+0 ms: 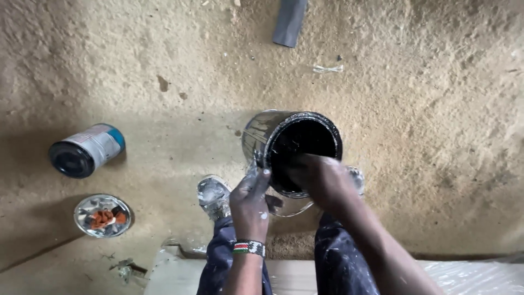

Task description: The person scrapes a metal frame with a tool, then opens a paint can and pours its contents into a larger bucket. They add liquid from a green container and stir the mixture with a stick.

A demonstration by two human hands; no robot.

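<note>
Left hand (pixel 249 203), paint-flecked, beaded band at the wrist, grip clenched on the rim of the tilted silver metal paint can with a black inside (pixel 292 146), at the can's 8 o'clock edge. Right hand (pixel 322 183) reaches into the can's mouth at 5 o'clock; its grip is hidden, cannot tell.

Can sits mid-floor on sandy earth floor (pixel 426 109), between two paint-spattered shoes (pixel 214 195). At 9 o'clock, well apart: a blue-and-white tin on its side (pixel 87 151); below it a round metal lid smeared orange (pixel 102 216).
</note>
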